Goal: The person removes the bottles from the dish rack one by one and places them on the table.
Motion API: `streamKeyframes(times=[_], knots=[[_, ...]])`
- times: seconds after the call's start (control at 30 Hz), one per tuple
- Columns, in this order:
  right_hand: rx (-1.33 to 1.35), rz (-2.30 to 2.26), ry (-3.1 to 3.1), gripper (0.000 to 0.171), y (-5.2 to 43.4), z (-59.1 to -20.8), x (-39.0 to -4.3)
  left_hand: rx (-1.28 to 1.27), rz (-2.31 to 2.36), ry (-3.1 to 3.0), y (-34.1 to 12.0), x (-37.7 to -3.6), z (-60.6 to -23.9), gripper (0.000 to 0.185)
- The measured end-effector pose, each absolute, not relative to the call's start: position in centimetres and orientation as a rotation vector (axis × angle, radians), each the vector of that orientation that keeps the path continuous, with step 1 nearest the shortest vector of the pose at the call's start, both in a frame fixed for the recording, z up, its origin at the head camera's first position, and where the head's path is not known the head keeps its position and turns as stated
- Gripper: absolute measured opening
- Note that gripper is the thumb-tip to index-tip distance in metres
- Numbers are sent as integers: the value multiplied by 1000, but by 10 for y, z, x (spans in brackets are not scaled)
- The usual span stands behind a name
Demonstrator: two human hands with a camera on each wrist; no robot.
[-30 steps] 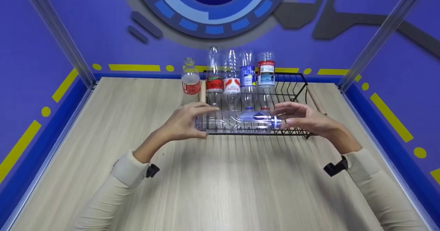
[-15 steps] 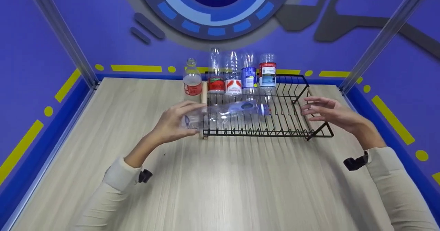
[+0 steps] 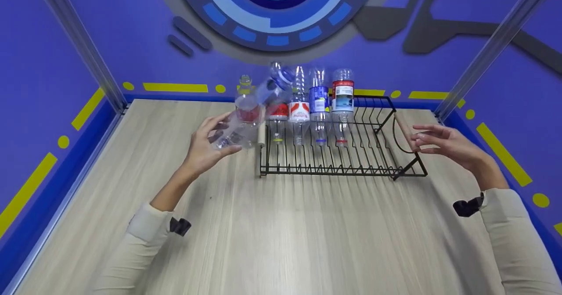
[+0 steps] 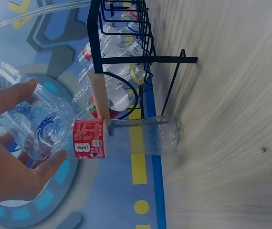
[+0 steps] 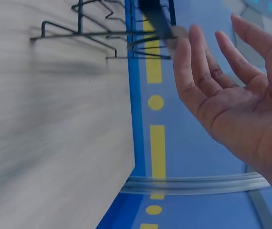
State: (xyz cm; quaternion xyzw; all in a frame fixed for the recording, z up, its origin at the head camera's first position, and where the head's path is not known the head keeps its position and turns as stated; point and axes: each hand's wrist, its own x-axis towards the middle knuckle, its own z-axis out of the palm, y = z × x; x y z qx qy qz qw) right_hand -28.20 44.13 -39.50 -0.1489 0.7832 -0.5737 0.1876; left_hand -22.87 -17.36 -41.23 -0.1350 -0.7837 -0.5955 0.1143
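Clear blue-labelled bottle in left hand's grip, label writing unreadable; right hand wide, empty.

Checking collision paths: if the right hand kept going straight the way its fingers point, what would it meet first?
Probably the wooden handle at the right end of the black wire rack. The right hand is open, fingers pointing left at it, fingertips beside it; whether they touch is unclear.

bright even light, soft shadows; motion blur smears both wrist views.
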Motion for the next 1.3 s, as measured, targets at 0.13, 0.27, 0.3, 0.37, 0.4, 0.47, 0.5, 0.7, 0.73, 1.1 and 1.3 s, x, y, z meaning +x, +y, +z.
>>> streamKeyframes(times=[0.13,0.27,0.3,0.37,0.4,0.47,0.5,0.7,0.73,1.1,1.3], knots=[[-361,-1607,2276,39,444,-399,-282,-307,-1814,-2284,-178,-230,-417,82],[-301,-1542,2354,43,444,-407,-282,-235,-1954,-2224,-182,-232,-420,79],[-287,-1522,2363,46,443,-410,-282,-214,-1986,-2211,-183,-233,-420,79],[-259,-1503,2362,50,443,-415,-283,-166,-2036,-2197,-184,-235,-422,78],[-250,-1498,2358,52,443,-417,-283,-140,-2049,-2200,-185,-235,-422,78],[-235,-1507,2344,53,444,-422,-282,-94,-2071,-2205,-186,-236,-424,77],[-231,-1517,2336,53,445,-423,-282,-73,-2086,-2199,-186,-237,-425,77],[-252,-1594,2272,51,448,-431,-280,2,-2163,-2109,-191,-243,-431,74],[-255,-1608,2256,51,449,-432,-280,6,-2174,-2092,-191,-245,-433,73],[-253,-1697,2156,52,449,-438,-280,66,-2108,-2104,-192,-268,-460,71],[-266,-1751,2096,52,450,-440,-278,77,-2019,-2151,-193,-281,-472,71]])
